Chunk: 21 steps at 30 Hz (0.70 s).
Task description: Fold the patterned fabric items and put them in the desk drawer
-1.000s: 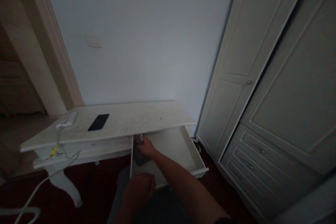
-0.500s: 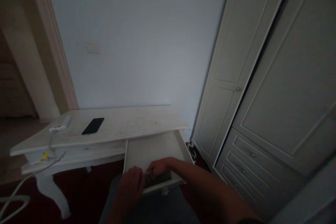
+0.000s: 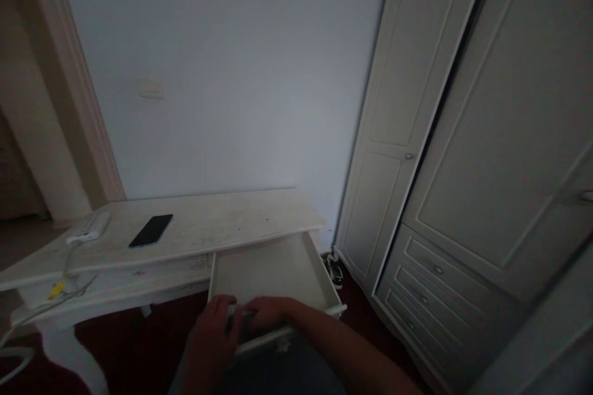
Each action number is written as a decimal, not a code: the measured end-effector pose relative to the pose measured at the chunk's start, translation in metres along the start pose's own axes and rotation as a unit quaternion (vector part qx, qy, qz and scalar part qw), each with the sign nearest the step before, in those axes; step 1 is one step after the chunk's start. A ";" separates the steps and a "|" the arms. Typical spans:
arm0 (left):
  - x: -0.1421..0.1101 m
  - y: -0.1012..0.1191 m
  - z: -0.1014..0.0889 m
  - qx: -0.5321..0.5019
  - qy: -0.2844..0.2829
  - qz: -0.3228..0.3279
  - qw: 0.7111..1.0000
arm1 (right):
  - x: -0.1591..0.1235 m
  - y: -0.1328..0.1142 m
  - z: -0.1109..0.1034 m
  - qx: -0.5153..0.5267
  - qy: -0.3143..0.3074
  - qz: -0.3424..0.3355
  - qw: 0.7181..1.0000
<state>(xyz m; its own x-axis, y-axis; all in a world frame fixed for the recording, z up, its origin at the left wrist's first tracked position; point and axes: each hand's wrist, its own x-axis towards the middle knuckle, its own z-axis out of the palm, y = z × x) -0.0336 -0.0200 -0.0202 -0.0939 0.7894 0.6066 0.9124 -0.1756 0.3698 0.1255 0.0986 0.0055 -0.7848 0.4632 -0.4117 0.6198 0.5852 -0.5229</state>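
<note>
A white drawer (image 3: pixel 273 265) is pulled out of the desk, and both hands are together at its near left corner. My left hand (image 3: pixel 217 324) is closed, fingers curled at the drawer's front edge. Inside the drawer, my right hand (image 3: pixel 265 315) is closed too, its fingertips meeting those of the left. Between the hands shows a small pale greyish piece (image 3: pixel 241 313), too dark and covered to name. The drawer's knob (image 3: pixel 282 344) sticks out from its front panel, below my right forearm.
The white desk (image 3: pixel 222 213) stands against the wall. On it lie a black phone (image 3: pixel 151 231) and a white power strip (image 3: pixel 90 227) with a cable and a yellow tag (image 3: pixel 57 289). Shoes (image 3: pixel 334 271) sit on the floor beside a grey wardrobe (image 3: pixel 393 197) at the right.
The view has shifted slightly to the right. Both hands have stayed close together in the drawer's front; a dark grey patch under my right hand no longer shows.
</note>
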 end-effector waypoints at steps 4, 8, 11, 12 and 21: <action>-0.001 -0.006 0.000 0.024 0.032 -0.014 0.999 | 0.042 -0.023 0.016 0.076 -0.005 -0.076 0.994; -0.005 -0.010 0.000 0.079 0.004 0.032 0.996 | 0.011 0.008 0.003 0.108 0.006 -0.066 0.992; -0.005 -0.010 0.000 0.120 0.002 0.079 0.990 | -0.036 0.043 -0.015 0.117 0.016 -0.058 0.991; -0.004 -0.008 -0.001 0.119 0.009 0.078 0.990 | -0.050 0.052 -0.019 0.118 0.022 -0.053 0.991; -0.006 -0.012 -0.003 -0.014 0.076 0.048 0.996 | -0.028 -0.001 -0.004 0.154 0.081 -0.155 0.973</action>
<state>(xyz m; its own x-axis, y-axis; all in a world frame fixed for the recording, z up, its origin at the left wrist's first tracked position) -0.0452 -0.0246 -0.0257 -0.0678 0.6710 0.7383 0.9090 -0.2635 0.3229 0.1466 0.0878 0.0202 -0.9079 0.4095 -0.0899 0.3047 0.4971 -0.8124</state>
